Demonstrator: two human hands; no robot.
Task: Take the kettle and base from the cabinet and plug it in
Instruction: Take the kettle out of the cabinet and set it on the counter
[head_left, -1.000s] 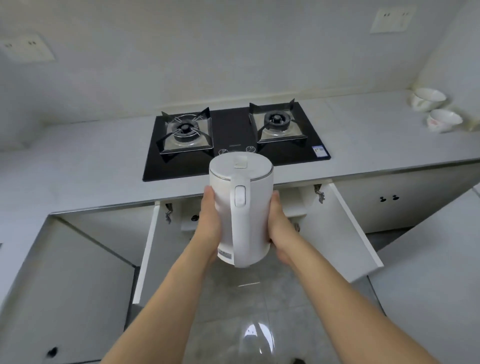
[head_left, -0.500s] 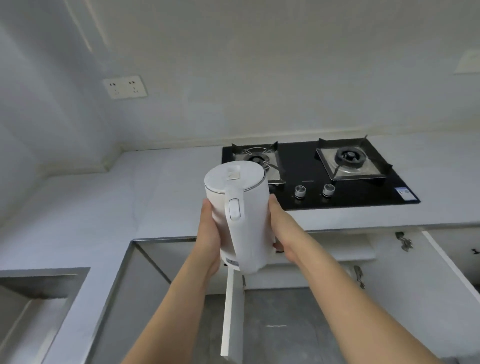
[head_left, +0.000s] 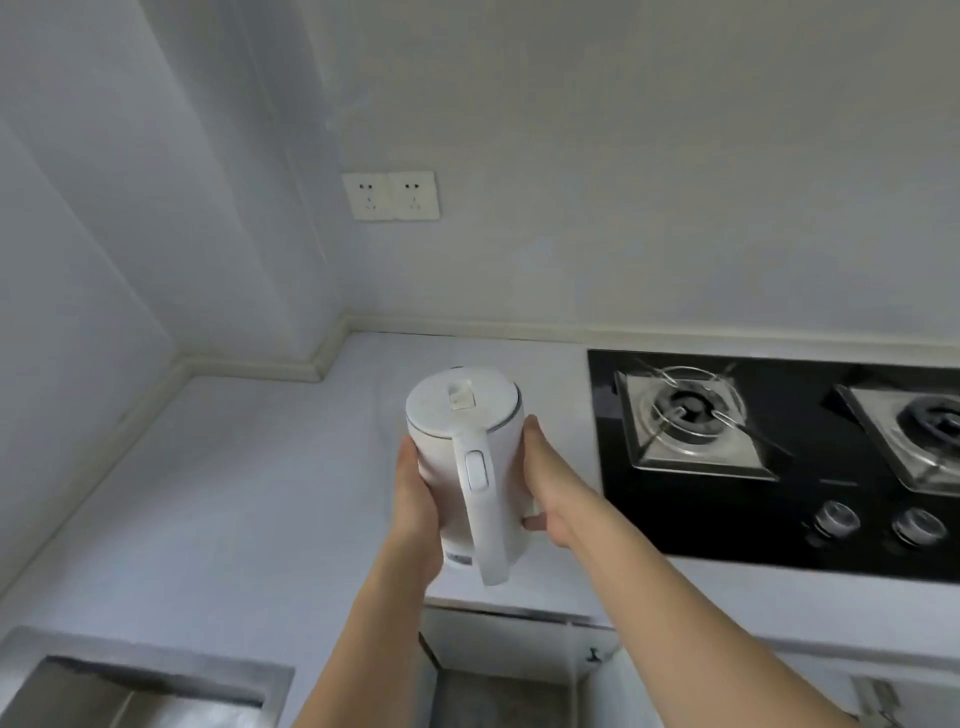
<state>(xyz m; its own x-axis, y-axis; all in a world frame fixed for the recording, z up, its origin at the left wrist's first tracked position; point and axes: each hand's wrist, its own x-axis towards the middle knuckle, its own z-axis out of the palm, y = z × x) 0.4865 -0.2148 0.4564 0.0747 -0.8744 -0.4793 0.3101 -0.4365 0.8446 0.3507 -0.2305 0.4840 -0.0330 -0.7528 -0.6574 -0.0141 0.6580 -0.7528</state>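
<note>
While both hands clasp it from either side, the white electric kettle (head_left: 462, 457) hangs in the air above the white table (head_left: 249, 493), leaning slightly with its top toward the left. Its lid is closed, a small square tab sits in the middle of the lid, and its handle with an oblong switch faces the camera. The left hand (head_left: 415, 499) lies flat along the kettle's left wall, fingers wrapped round the far side out of sight. The right hand (head_left: 545, 483) presses the right wall, fingertips up near the lid's rim and thumb hooked under the lower body. Each grip is thus curled round the kettle. Whether the base is attached beneath it cannot be told.

Just to the right of the kettle lies a black glass gas hob (head_left: 779, 467) set into the table, with two burners on square steel trays and two round knobs (head_left: 878, 525) at its front edge. On the wall above and behind, a double wall socket (head_left: 390, 196) sits left of the kettle, well apart from it. At the lower left a steel sink (head_left: 130, 696) is recessed in the table. Below the table's front edge, an open cabinet (head_left: 509, 670) shows between the forearms.
</note>
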